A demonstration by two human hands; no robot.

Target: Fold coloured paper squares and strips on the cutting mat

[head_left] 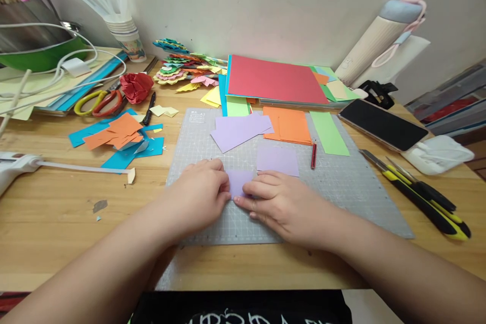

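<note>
Fingertips of the left hand [199, 190] pinch the left end of a small purple paper [240, 182] on the gray cutting mat [341, 202]; the right hand [284, 205] lies spread, its fingers pressing the paper down. Handling seems partway along: this piece is cut small, though whether it is creased I can't tell. Just beyond, another purple piece [279, 160] (crowding the right fingers) lies flat. Farther off, longer purple strips [239, 130] and orange papers [290, 125] look unfolded, below a red sheet [277, 78].
</note>
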